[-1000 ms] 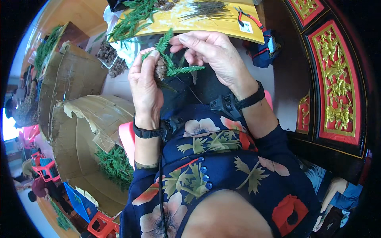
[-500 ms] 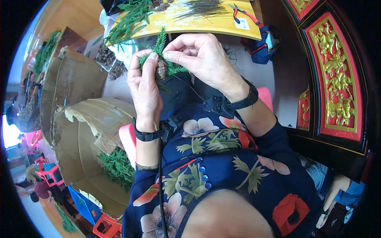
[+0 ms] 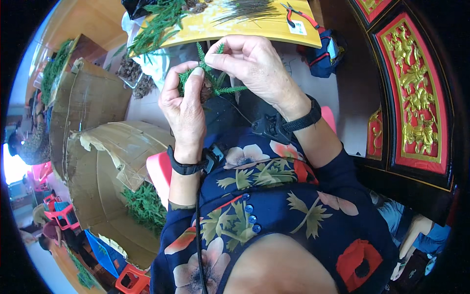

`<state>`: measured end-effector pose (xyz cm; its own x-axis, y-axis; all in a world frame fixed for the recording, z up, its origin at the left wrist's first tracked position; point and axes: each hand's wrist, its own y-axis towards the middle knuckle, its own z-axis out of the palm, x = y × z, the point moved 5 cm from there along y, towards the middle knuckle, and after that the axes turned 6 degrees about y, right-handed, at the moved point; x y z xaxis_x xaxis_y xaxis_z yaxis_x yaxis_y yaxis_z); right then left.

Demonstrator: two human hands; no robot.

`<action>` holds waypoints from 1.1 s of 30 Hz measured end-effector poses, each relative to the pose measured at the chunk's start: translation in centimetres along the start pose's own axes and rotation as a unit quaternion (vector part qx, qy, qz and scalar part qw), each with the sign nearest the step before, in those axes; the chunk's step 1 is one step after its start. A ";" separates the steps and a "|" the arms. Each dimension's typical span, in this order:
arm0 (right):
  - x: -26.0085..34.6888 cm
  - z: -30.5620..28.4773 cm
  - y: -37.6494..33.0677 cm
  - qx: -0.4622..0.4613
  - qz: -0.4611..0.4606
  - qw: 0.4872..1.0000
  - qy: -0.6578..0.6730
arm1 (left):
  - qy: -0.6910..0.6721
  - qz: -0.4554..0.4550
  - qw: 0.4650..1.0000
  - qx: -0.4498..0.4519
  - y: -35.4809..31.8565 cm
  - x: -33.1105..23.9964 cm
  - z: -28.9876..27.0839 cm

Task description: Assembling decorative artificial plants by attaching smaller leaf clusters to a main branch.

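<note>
In front of my lap I hold a small green fir-like sprig with a brown pine cone at its middle. My left hand is closed round the sprig's base, thumb pressed against the forefinger, partly covering the cone. Above and to the right of it, my right hand pinches with thumb and fingertips at the upper tips of the sprig. Whether a thin wire also lies in that pinch is too small to make out. A black strap is round each wrist.
On the yellow table lie green sprigs, thin dark wires and red-handled pliers. A torn cardboard box with greenery stands left. A carved red-and-gold panel is right. Other people are at both sides.
Both hands have shifted slightly, and the sprig has turned between them. The cone, in plain sight before, is now partly hidden by my left thumb.
</note>
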<state>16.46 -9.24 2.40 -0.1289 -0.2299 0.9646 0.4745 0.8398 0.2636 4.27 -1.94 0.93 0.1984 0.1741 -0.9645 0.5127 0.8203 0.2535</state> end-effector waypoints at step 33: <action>2.5 0.4 -0.7 -0.019 -0.205 0.952 -0.227 | -0.133 -0.138 0.977 0.097 0.8 2.1 -0.2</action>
<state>15.48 -10.21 4.60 -0.6699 -0.2915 0.6829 0.3323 0.7048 0.6267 4.93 -0.86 -0.91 0.2266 -0.2078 -0.9516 0.7210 0.6927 0.0204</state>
